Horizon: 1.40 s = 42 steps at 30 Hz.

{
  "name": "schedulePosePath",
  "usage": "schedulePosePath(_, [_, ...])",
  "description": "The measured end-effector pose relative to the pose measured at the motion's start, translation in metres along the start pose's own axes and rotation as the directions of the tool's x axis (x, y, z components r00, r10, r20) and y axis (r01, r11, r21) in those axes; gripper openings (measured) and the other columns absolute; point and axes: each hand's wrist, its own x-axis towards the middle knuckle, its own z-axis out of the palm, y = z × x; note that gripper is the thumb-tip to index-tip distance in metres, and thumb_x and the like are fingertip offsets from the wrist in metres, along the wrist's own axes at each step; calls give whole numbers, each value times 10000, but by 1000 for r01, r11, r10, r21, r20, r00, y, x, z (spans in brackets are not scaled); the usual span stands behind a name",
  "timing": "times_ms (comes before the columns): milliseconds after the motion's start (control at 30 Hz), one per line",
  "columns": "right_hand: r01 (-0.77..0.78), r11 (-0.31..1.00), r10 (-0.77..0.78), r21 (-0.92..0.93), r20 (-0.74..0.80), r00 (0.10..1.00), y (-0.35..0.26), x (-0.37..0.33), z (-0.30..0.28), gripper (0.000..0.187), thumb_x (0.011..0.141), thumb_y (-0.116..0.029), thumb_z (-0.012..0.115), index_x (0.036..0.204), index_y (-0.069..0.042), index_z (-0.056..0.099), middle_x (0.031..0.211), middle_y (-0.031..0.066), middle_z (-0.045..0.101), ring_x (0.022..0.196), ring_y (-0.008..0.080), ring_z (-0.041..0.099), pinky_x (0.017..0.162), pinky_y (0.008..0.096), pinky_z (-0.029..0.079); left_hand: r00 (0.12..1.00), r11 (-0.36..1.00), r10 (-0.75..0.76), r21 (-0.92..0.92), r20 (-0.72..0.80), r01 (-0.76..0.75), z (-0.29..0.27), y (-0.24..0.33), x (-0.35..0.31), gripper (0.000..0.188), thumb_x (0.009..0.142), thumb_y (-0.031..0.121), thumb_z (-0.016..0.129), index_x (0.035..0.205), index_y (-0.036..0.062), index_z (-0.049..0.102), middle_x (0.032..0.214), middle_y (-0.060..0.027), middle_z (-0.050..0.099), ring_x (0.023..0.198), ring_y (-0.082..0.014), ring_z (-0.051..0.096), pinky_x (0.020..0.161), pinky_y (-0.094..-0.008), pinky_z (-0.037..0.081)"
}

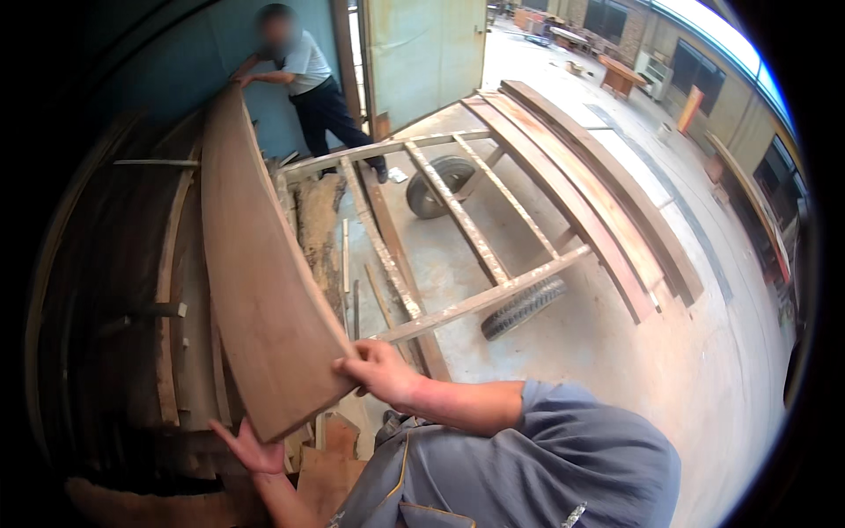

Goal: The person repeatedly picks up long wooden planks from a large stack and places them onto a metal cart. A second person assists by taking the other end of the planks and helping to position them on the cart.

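Observation:
A long, wide wooden board point(264, 273) stands tilted between me and a co-worker, its near end in front of me. My right hand point(378, 371) is closed round its right edge near the close corner, thumb on the face. My left hand point(255, 449) bears the lower corner from below, with one finger stretched out to the left and the others partly hidden by the board. At the far end, the co-worker's hands point(242, 79) touch the board's top.
A metal-framed cart point(475, 304) with rubber wheels point(440, 187) stands to the right, several planks point(572, 194) lying across its far side. More boards point(180, 308) lean in the dark on the left. Wood offcuts point(330, 462) lie below my hands. A pale door point(427, 66) is behind.

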Motion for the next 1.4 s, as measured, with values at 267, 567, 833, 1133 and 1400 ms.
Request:
schedulePosePath(267, [121, 990, -133, -67, -235, 963, 47, -81, -208, 444, 911, -302, 709, 1177, 50, 671, 1008, 104, 712, 955, 166, 654, 875, 322, 516, 869, 810, -459, 315, -183, 494, 16, -229, 48, 698, 1063, 490, 538, 1550, 16, 380, 1563, -145, 468, 1416, -320, 468, 1170, -482, 395])
schedulePosePath(567, [60, 965, 86, 254, -527, 845, 123, -163, -493, 488, 911, -391, 763, 1185, 0, 664, 1037, 107, 715, 942, 189, 671, 839, 350, 542, 651, 576, -727, 324, -217, 751, 121, -513, 35, 686, 1088, 514, 448, 1571, 36, 358, 1621, -126, 408, 1482, -314, 390, 1226, -496, 301])
schedulePosePath(833, [134, 819, 380, 558, -702, 603, 239, -195, -681, 531, 919, -361, 755, 1298, -28, 590, 1192, 105, 645, 1099, 233, 604, 917, 440, 514, 472, 377, -797, 302, -376, 876, 120, -758, 36, 700, 1094, 528, 425, 1577, 32, 328, 1622, -120, 396, 1480, -297, 394, 1214, -480, 326])
schedulePosePath(1133, [275, 729, 460, 627, -746, 481, 334, -258, -810, 605, 998, -397, 674, 1441, -15, 521, 1397, 144, 601, 1274, 292, 568, 1090, 475, 440, 421, 144, -711, 469, -564, 871, 144, -915, 6, 776, 1053, 556, 519, 1513, -56, 393, 1464, -177, 557, 1339, -298, 545, 1119, -463, 445])
schedulePosePath(1400, [290, 675, 475, 679, -700, 533, 376, -259, -876, 597, 1077, -430, 530, 1494, -6, 475, 1500, 148, 546, 1392, 276, 500, 1188, 442, 368, 374, 38, -713, 500, -593, 865, 133, -987, 20, 806, 1038, 572, 530, 1519, -59, 388, 1483, -209, 534, 1336, -312, 562, 1103, -474, 473])
